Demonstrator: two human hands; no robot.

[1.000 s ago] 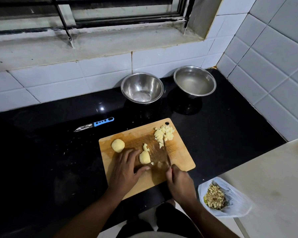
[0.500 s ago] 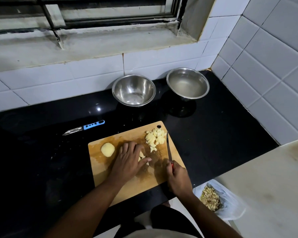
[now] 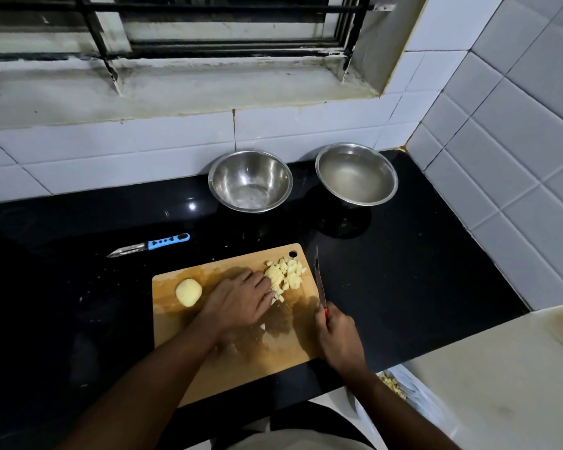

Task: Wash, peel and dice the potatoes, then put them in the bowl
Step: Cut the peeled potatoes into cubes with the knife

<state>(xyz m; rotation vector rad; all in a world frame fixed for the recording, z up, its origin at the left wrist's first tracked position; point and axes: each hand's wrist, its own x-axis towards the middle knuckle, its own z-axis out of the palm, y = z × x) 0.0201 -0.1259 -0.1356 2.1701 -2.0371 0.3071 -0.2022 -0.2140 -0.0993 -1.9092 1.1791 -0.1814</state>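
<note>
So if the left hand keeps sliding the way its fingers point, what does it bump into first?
The left hand points right across the wooden cutting board, so it would first meet the pile of pale yellow diced potato, which its fingertips seem to touch already. Beyond that stands the red-handled knife.

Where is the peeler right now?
The peeler lies on the black counter, left of the cutting board and in front of the left bowl.
</note>
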